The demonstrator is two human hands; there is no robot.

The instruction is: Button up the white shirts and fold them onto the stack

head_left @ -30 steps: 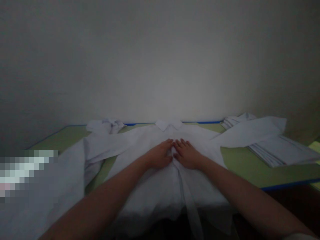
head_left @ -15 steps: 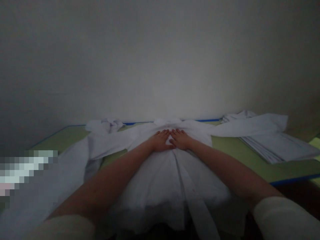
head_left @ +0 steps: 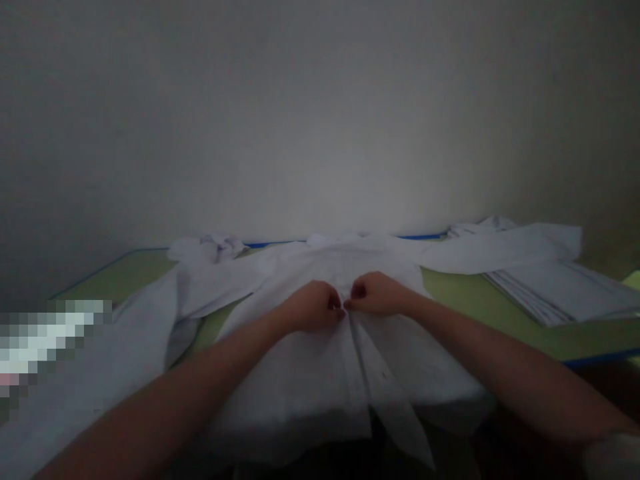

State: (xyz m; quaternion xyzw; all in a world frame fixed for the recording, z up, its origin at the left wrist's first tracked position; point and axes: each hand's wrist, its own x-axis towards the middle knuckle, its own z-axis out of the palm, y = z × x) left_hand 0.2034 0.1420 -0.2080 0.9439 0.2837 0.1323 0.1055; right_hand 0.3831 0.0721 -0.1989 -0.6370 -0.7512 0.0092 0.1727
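Observation:
A white long-sleeved garment (head_left: pixel 295 373) lies spread over the table, its sleeves stretched to both sides and its lower part hanging over the front edge. A slit or opening runs down its middle, with a loose strip of cloth (head_left: pixel 395 393) hanging below. My left hand (head_left: pixel 317 307) and my right hand (head_left: pixel 375 293) meet near the top of this opening, fingers curled and thumbs close together. Both pinch the cloth along the opening, though the exact grip is dark and small.
The green table (head_left: pixel 450 290) has a blue edge and stands against a grey wall (head_left: pixel 320 120). Folded white cloths (head_left: pixel 575 290) are stacked at the right under the sleeve. Crumpled white cloth (head_left: pixel 215 247) lies at the back left, and more white cloth (head_left: pixel 125 360) drapes at the left.
My hands lay flat and spread on the garment's upper part. They have drawn closer to me and curled into pinches at the opening, and the cloth there looks smoother.

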